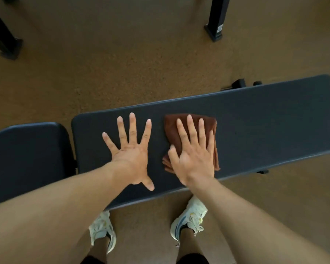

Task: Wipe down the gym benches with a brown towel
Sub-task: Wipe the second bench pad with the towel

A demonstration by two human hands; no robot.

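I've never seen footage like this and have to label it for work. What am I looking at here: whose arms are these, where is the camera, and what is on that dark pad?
There is no machine here. A person wears a wide-angle camera on the head, so the single picture looks down over their own bare arms. They stand at a gym bench with a long dark padded top; a second pad sits beside its left end. The left hand lies flat on the pad, fingers spread, holding nothing. The right hand presses flat on a folded brown towel, which lies on the bench top; the palm rests on it rather than gripping it. Below the bench edge you see the person's pale sneakers on a brown floor. Dark metal legs of other equipment stand at the top.
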